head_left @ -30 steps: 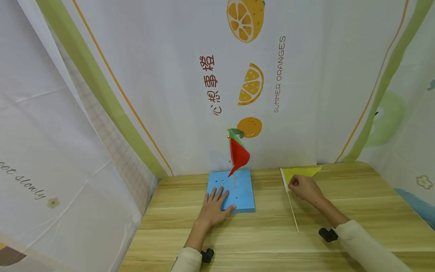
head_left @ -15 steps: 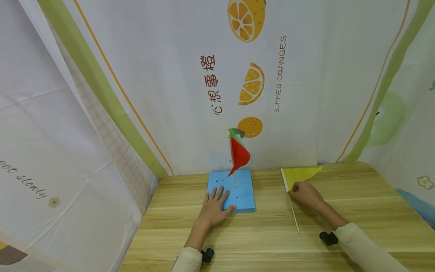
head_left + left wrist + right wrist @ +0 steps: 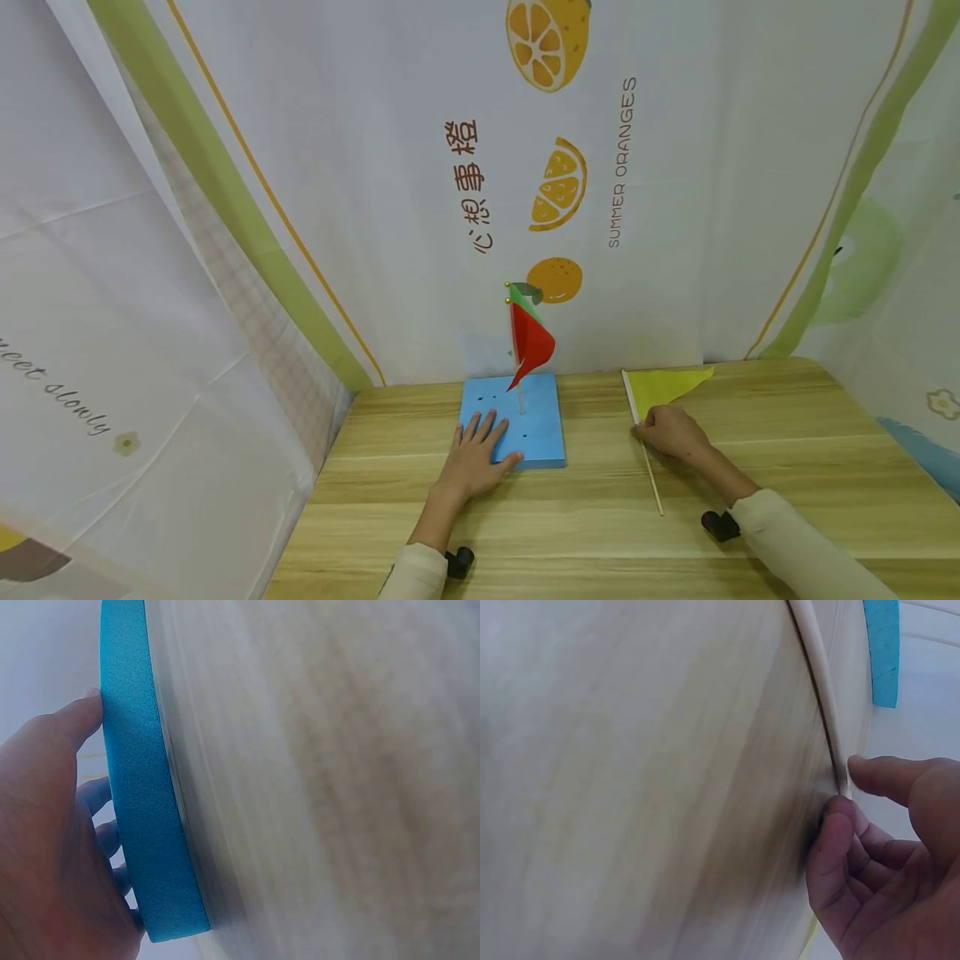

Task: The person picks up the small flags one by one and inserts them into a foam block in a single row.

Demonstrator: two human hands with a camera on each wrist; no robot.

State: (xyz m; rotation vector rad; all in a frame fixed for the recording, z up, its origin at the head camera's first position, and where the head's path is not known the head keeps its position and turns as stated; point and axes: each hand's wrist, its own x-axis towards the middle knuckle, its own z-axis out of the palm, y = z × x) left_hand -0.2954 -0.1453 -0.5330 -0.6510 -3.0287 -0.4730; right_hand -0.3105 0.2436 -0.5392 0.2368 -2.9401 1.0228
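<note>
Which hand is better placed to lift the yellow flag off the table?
Right. The right hand is already at the yellow flag, fingertips pinching its stick where it lies on the table. The left hand rests flat on the blue foam board, apart from the flag.

green flag (image 3: 522, 293) (behind red flag (image 3: 531, 345))

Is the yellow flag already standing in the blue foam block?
No, the yellow flag lies flat on the table, beside the blue foam block.
</note>
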